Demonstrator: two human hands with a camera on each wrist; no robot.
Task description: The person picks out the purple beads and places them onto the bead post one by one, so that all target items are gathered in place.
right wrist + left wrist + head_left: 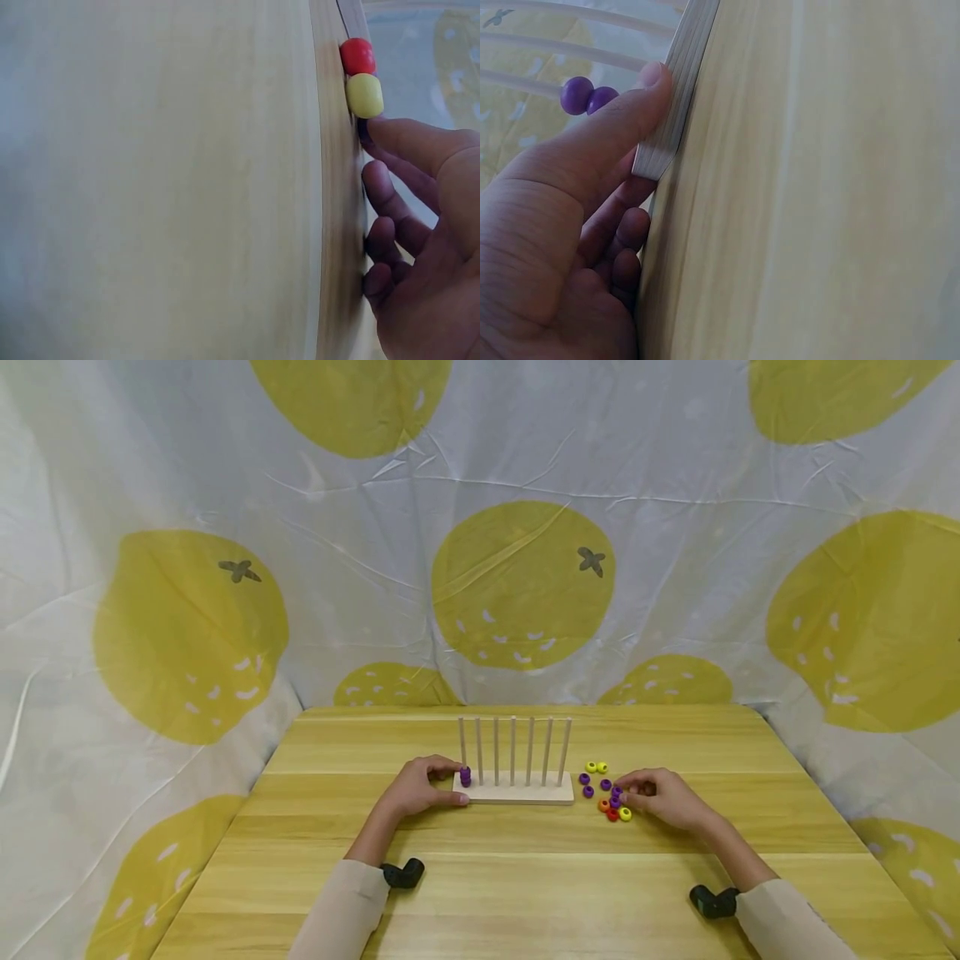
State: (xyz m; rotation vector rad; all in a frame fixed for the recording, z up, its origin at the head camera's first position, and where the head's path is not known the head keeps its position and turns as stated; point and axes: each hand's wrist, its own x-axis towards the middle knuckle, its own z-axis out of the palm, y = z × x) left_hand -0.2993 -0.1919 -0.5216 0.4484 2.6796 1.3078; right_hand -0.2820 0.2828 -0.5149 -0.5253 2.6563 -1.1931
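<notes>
A pale wooden peg rack with a row of upright pegs stands mid-table. My left hand grips its left end, thumb along the front edge and fingers behind. Purple beads are stacked low on the leftmost peg; two of them show in the left wrist view. Right of the rack, my right hand reaches into a loose group of beads, thumb and forefinger pinching a purple bead, mostly hidden by the fingertips. In the right wrist view, a yellow bead and a red bead lie just beyond the thumb.
Two yellow beads lie at the back of the group, with several purple beads nearer the rack. An orange bead sits in front. Behind the wooden table hangs a lemon-print curtain.
</notes>
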